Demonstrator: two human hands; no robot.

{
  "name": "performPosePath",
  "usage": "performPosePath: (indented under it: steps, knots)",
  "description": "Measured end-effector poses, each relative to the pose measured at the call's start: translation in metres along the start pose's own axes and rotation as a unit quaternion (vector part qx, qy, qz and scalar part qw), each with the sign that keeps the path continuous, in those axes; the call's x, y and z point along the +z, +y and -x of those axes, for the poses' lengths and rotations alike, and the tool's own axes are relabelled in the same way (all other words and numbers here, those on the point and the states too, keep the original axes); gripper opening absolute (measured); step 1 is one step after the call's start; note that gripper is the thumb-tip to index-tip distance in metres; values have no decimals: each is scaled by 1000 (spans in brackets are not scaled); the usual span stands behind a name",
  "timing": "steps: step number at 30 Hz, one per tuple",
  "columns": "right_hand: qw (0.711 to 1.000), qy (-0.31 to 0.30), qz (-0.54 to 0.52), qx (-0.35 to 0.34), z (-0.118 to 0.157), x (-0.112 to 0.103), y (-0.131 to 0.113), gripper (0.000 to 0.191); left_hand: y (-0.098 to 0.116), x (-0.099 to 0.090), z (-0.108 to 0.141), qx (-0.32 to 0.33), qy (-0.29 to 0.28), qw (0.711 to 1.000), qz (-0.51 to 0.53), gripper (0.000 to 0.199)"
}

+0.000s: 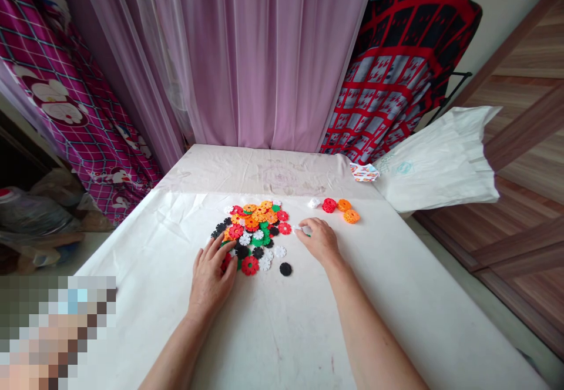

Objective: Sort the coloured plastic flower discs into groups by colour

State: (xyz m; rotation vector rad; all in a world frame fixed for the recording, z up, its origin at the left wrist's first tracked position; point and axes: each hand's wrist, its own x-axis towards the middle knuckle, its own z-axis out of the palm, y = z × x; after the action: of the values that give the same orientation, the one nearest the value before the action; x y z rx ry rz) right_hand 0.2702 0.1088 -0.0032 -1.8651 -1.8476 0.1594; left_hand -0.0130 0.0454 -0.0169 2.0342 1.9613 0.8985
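Observation:
A loose pile of plastic snowflake discs in red, orange, white, green and black lies on the white-covered table. My left hand rests at the pile's near left side, its fingers spread over the discs there. To the right of the pile, the thumb and fingers of my right hand are closed on a white snowflake disc, partly hidden by the fingertips. A single black disc lies just in front of the pile. Beyond my right hand sit small same-colour groups: white discs, red discs and orange discs.
A white bag stands over the table's right edge, beside a small patterned item. Purple curtains hang behind the table. At lower left, a blurred-out area hides what is there. A wooden door is on the right.

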Motion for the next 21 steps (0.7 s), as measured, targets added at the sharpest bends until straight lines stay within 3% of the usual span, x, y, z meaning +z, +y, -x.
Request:
performPosePath:
  steps: [6,11,17,21]
  knots:
    - [998,-36,-35,-23,18,-11,20,14,1,-2,0,1,-6,1000,3,36]
    - [999,-14,-44,-27,20,-3,27,14,0,0,0,6,-1,1000,4,36]
    - [996,63,-45,52,-11,10,33,12,-1,2,1,22,20,1000,-1,36]
    - [995,77,-42,50,-39,22,28,12,-2,3,1,27,20,999,-2,35]
